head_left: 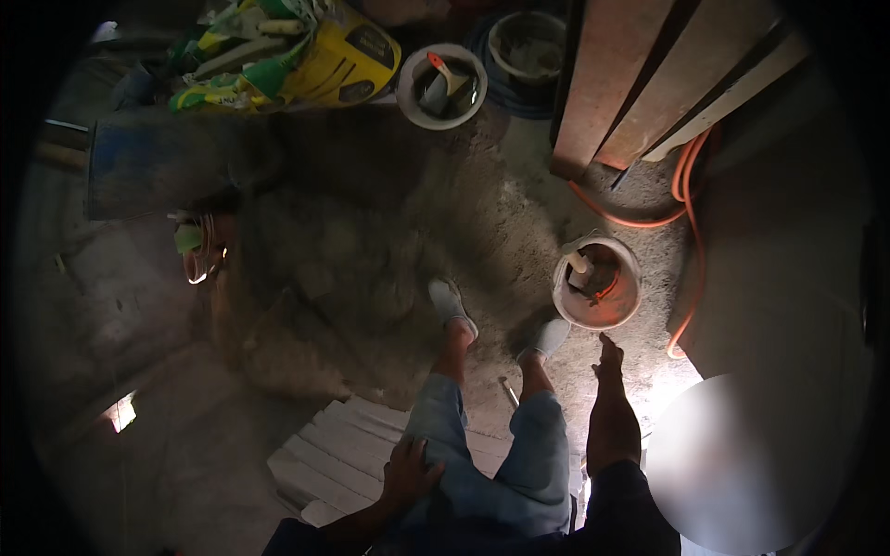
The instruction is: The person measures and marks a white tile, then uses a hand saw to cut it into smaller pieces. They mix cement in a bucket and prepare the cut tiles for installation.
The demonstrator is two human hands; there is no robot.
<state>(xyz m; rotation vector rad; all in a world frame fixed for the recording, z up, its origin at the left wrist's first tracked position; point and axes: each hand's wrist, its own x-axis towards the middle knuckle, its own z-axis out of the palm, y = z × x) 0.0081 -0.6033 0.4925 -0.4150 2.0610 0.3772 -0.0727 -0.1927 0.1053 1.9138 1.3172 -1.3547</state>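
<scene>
My left hand (pixel 411 471) rests on my left thigh, against the blue-grey shorts (pixel 438 417), its fingers laid out and nothing in it. My right hand (pixel 607 357) reaches forward just short of a round bucket (pixel 632 301), apart from its rim. Its thumb stands off from the fingers, and nothing shows between them. Inside the bucket are a pale-handled tool (pixel 578 263) and something orange-red; shadow hides their exact kinds.
A second bucket (pixel 405 97) ahead holds a red-handled brush (pixel 443 69). Beside it lies a yellow-green sack (pixel 343 56). Boards (pixel 612 83) lean at far right near an orange hose (pixel 691 222). Pale slats (pixel 334 454) lie by my left leg.
</scene>
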